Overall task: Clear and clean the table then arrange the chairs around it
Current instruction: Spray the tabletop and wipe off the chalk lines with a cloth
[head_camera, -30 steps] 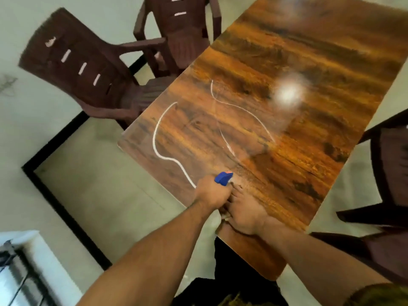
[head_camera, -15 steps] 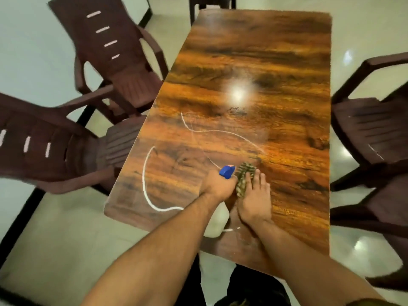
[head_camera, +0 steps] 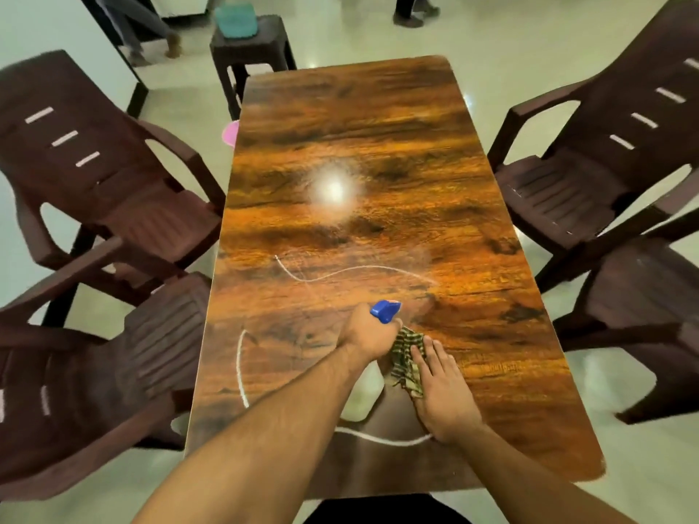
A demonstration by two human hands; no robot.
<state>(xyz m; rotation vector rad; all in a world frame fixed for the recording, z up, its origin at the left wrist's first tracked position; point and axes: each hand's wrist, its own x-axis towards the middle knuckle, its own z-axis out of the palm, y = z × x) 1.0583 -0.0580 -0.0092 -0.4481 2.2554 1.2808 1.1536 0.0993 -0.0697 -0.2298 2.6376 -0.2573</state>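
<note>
A long wood-grain table (head_camera: 378, 145) runs away from me, with thin white lines of liquid (head_camera: 340, 272) curving across its near half. My left hand (head_camera: 368, 334) grips a white spray bottle (head_camera: 361, 399) with a blue nozzle (head_camera: 385, 311) pointing up the table. Beside it my right hand (head_camera: 440, 391) lies flat, fingers straight, pressing a green checked cloth (head_camera: 406, 359) onto the tabletop. Two dark brown plastic chairs (head_camera: 113, 191) (head_camera: 94, 391) stand at the left side and two more chairs (head_camera: 590, 172) (head_camera: 643, 308) at the right.
A dark stool (head_camera: 251, 51) with a teal object (head_camera: 235, 18) on it stands beyond the table's far end. A pink item (head_camera: 230, 132) shows at the table's far left edge. A person's legs (head_camera: 410, 11) and another's feet (head_camera: 151, 43) are on the glossy floor farther off.
My view has swung to face straight down the table's length. Both hands stay close together near the front, the right still pressing the cloth beside the bottle.
</note>
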